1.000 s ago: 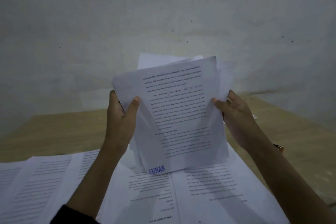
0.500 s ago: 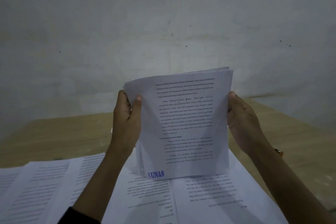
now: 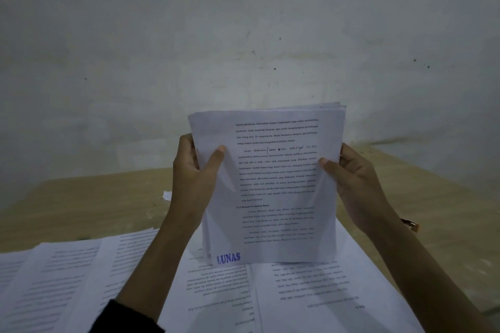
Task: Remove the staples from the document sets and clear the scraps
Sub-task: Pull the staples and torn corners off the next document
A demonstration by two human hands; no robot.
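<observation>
A pale, stained wall [image 3: 243,35] fills the upper half of the view. Below it is a wooden table [image 3: 81,197] with a light brown top.

The document stack [image 3: 276,184] is held upright above the centre of the table, printed face toward the camera. It consists of several white sheets, and the edges at the top right corner are slightly offset. The front page carries paragraphs of small black text. A blue stamp reading LUNAS [image 3: 228,257] sits at its lower left corner. The lower edge of the stack meets the flat sheets [image 3: 311,292] beneath it; whether it actually rests on them cannot be told.

The left hand [image 3: 194,178] grips the left edge of the stack: thumb [image 3: 216,157] on the front face, fingers curled behind. The right hand [image 3: 357,186] grips the right edge the same way, with its thumb [image 3: 328,165] pressed on the front page. A dark sleeve [image 3: 127,316] covers the left forearm. A small metallic item [image 3: 410,225] shows at the right wrist; its type cannot be determined.

More printed pages [image 3: 67,278] lie flat at the near left, overlapping one another. A small white paper scrap [image 3: 167,195] lies on the bare wood just left of the left hand.
</observation>
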